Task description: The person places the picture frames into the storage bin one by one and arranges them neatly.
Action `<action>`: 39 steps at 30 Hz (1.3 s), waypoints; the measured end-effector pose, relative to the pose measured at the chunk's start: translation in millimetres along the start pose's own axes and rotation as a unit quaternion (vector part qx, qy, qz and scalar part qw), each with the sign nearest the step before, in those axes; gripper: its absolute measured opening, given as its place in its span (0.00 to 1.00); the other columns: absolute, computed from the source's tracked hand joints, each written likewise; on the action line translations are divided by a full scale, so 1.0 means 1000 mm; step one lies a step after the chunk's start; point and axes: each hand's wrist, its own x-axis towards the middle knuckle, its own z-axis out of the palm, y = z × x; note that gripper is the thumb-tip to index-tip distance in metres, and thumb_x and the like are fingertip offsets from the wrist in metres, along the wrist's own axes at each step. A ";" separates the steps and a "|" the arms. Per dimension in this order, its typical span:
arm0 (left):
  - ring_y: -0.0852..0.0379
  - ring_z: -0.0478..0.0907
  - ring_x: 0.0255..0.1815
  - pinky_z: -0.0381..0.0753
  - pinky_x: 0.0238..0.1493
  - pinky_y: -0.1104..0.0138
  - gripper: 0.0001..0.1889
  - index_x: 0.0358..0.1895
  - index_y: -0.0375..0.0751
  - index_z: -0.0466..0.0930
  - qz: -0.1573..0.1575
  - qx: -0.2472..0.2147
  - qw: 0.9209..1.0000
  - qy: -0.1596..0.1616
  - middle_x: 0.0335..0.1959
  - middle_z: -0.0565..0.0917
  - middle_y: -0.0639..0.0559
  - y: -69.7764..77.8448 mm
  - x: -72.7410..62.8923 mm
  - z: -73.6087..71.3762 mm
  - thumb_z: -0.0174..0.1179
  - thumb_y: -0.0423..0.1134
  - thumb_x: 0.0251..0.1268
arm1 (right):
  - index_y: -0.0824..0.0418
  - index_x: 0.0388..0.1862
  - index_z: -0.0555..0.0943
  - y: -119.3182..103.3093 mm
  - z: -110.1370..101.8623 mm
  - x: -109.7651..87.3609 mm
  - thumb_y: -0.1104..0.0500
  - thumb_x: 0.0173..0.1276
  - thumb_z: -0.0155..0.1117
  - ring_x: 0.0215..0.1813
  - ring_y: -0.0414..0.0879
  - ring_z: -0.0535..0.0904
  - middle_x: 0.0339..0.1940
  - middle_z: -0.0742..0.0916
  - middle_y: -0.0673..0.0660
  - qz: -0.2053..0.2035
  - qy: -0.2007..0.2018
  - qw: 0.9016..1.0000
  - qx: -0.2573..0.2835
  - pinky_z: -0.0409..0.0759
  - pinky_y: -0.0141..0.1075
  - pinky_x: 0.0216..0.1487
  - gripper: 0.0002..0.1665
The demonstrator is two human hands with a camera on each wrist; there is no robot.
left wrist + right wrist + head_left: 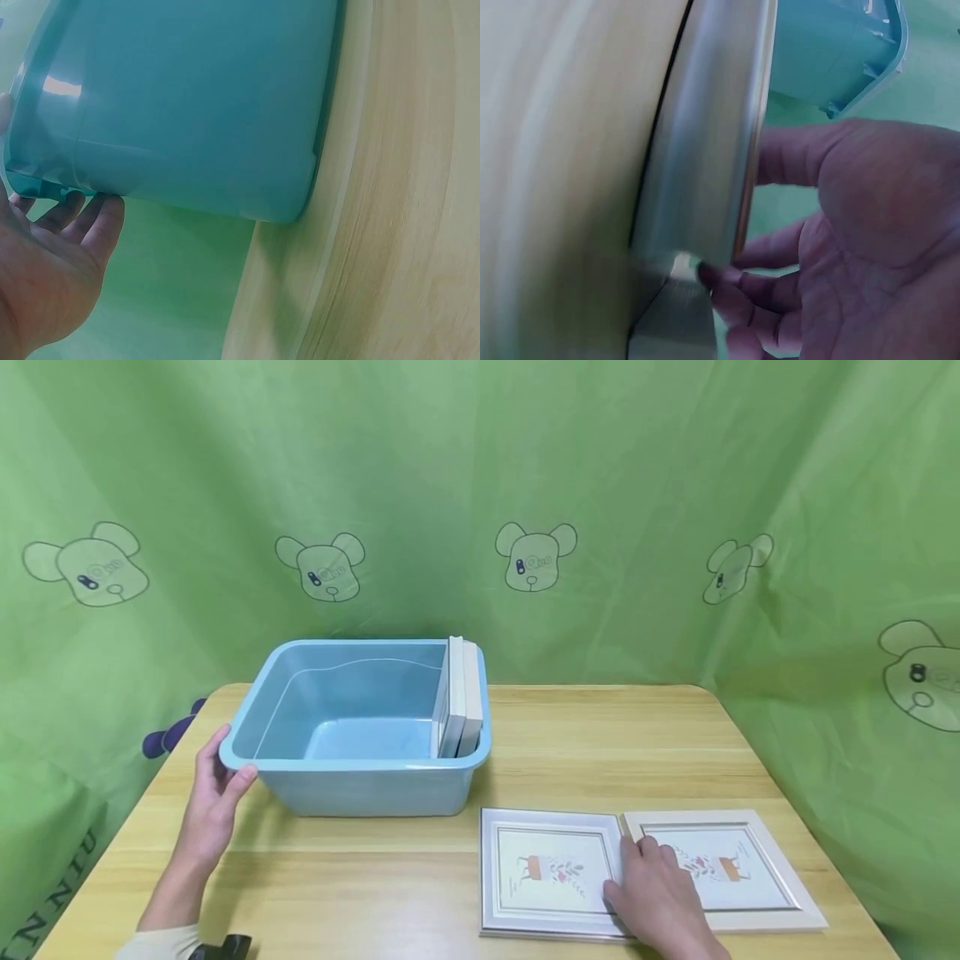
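Observation:
At the left front corner of a light blue plastic basin [367, 792], my left hand [208, 814] grips the rim, thumb on the front and fingers curled underneath at the side. On the table to the right lie two picture frames side by side, a silver one [551, 872] and a cream one [757, 868], each with a floral animal print. My right hand [663, 893] is over their meeting edges; its thumb and curled fingers pinch the silver frame's right edge. In the right wrist view, fingertips [731, 277] reach against that edge.
Two more picture frames [454, 702] stand upright against the basin's right inner wall. The wooden table [600, 743] has a green curtain [420, 485] with bear-head drawings behind and beside it. A purple object [168, 739] shows past the table's left edge.

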 end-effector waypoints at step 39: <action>0.59 0.55 0.75 0.61 0.64 0.87 0.35 0.78 0.49 0.41 0.004 0.000 1.000 -0.001 0.77 0.47 0.33 -0.002 0.002 0.000 0.49 0.34 0.74 | 0.61 0.57 0.64 0.005 -0.020 0.004 0.57 0.59 0.64 0.31 0.43 0.68 0.33 0.74 0.53 0.033 -0.034 0.963 0.264 0.65 0.32 0.28 0.30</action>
